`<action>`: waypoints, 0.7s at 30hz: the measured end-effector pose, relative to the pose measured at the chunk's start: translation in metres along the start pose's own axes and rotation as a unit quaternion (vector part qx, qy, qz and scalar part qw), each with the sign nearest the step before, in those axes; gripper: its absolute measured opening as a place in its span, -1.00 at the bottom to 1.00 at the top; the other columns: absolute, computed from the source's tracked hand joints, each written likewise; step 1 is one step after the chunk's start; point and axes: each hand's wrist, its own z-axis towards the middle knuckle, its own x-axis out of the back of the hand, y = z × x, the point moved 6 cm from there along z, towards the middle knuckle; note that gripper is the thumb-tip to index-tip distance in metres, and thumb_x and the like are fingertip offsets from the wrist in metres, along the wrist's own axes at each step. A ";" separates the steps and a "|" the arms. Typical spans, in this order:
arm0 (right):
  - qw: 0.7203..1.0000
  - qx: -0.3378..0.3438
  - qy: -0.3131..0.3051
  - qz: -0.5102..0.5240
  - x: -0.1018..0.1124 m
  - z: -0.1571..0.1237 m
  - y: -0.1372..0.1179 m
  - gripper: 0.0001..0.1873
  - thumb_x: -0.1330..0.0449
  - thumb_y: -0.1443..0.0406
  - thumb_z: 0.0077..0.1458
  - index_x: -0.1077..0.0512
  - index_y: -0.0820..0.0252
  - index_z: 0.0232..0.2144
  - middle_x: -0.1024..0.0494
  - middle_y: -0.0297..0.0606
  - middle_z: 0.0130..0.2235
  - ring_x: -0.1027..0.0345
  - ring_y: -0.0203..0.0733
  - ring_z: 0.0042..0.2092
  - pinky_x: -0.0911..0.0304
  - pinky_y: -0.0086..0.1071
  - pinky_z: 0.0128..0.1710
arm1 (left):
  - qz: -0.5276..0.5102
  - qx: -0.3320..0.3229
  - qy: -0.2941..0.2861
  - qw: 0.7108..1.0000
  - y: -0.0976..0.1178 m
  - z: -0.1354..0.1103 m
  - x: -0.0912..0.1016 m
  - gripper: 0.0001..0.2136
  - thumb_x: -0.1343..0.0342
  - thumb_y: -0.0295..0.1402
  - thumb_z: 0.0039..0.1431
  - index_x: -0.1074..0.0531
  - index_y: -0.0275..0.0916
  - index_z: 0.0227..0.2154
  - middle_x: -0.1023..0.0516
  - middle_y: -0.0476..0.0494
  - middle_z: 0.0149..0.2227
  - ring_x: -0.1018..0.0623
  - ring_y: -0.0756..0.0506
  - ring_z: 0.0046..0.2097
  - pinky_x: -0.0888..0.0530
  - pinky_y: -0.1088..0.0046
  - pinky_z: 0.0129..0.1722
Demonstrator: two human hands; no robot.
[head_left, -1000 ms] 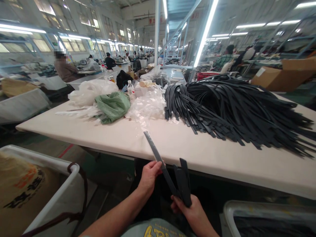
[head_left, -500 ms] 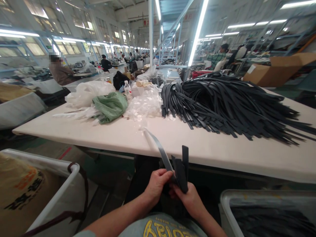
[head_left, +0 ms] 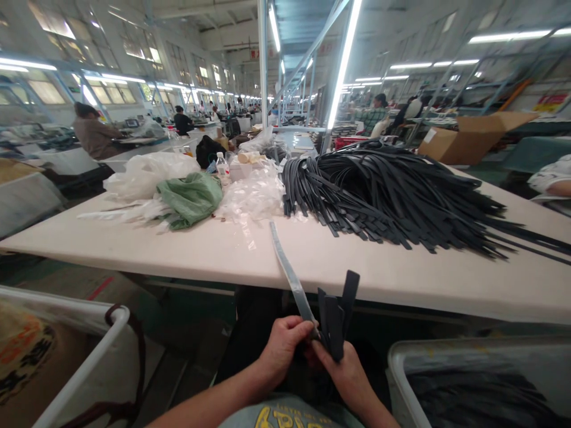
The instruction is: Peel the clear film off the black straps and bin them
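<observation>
Worktable (head_left: 214, 255): broad, cream-topped.
Left hand (head_left: 285, 343): pinching a long, shiny grey flat strip (head_left: 291, 276), far end over the worktable.
Right hand (head_left: 345, 365): gripping dark-grey flat straps (head_left: 331, 321), ends up.
Strip handling: best pinched close, untwisted.

The left hand (head_left: 284, 346), well apart from the right hand (head_left: 341, 370) a second ago, is now just beside it. The grey strip (head_left: 291, 279), straight then, bows gently. A co-worker's white patterned sleeve (head_left: 552, 176) has appeared off to my right.
</observation>
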 end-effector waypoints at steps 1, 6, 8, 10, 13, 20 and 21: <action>1.000 -0.007 -0.002 0.010 0.000 -0.002 0.003 -0.37 -0.20 -0.17 0.04 -0.55 0.33 -0.29 -0.64 -0.04 -0.37 -0.53 0.00 -0.35 -0.44 -0.24 -0.33 | 0.000 -0.021 0.021 1.000 0.004 0.002 0.005 -0.62 -0.31 -0.07 -0.04 -0.60 -0.36 -0.41 -0.50 -0.11 -0.55 -0.44 -0.04 -0.49 -0.38 0.43 -0.42; 1.000 -0.003 0.006 -0.030 0.002 -0.010 0.014 -0.37 -0.14 -0.16 0.11 -0.57 0.35 -0.32 -0.64 -0.04 -0.39 -0.53 0.01 -0.34 -0.41 -0.26 -0.32 | -0.004 -0.037 0.044 0.998 0.007 0.000 0.009 -0.66 -0.33 -0.10 -0.04 -0.61 -0.34 -0.40 -0.57 -0.16 -0.46 -0.49 -0.07 -0.40 -0.41 0.44 -0.34; 0.999 0.011 0.018 -0.049 0.003 -0.008 0.007 -0.35 -0.13 -0.18 0.10 -0.56 0.34 -0.42 -0.61 -0.07 -0.44 -0.50 -0.01 -0.38 -0.37 -0.29 -0.39 | -0.004 0.003 -0.009 1.000 -0.002 -0.006 -0.003 -0.66 -0.31 -0.10 -0.03 -0.56 -0.35 -0.51 -0.46 -0.09 -0.61 -0.39 -0.02 -0.54 -0.33 0.46 -0.50; 0.998 0.018 0.017 -0.052 0.003 -0.007 -0.001 -0.36 -0.13 -0.18 0.09 -0.55 0.32 -0.43 -0.61 -0.09 -0.44 -0.49 -0.02 -0.38 -0.36 -0.30 -0.39 | -0.009 0.013 -0.044 0.999 -0.003 -0.009 -0.011 -0.66 -0.29 -0.09 0.00 -0.54 -0.34 -0.53 -0.39 -0.04 -0.65 -0.33 0.01 -0.60 -0.28 0.47 -0.56; 0.999 0.008 -0.009 -0.047 -0.001 -0.011 0.000 -0.40 -0.13 -0.15 0.12 -0.56 0.30 -0.33 -0.64 -0.08 -0.38 -0.52 -0.02 -0.34 -0.39 -0.28 -0.31 | -0.008 -0.033 0.001 0.999 0.012 -0.002 0.003 -0.68 -0.31 -0.11 0.00 -0.60 -0.33 -0.38 -0.53 -0.10 -0.52 -0.44 -0.04 -0.49 -0.38 0.44 -0.42; 0.998 0.008 0.024 -0.061 -0.001 -0.014 0.007 -0.40 -0.11 -0.15 0.13 -0.47 0.28 -0.50 -0.57 -0.13 -0.53 -0.45 -0.11 -0.47 -0.29 -0.35 -0.46 | 0.007 -0.003 -0.025 1.000 -0.006 -0.002 0.009 -0.66 -0.30 -0.12 0.02 -0.62 -0.36 -0.36 -0.59 -0.20 -0.45 -0.51 -0.08 -0.42 -0.43 0.41 -0.34; 0.998 0.014 0.027 -0.056 -0.001 -0.012 0.003 -0.41 -0.12 -0.15 0.12 -0.47 0.28 -0.49 -0.58 -0.13 -0.52 -0.45 -0.11 -0.47 -0.29 -0.36 -0.46 | 0.000 0.015 -0.050 0.999 -0.011 -0.005 0.003 -0.66 -0.28 -0.11 0.03 -0.61 -0.37 -0.39 -0.56 -0.17 -0.51 -0.47 -0.06 -0.49 -0.41 0.41 -0.42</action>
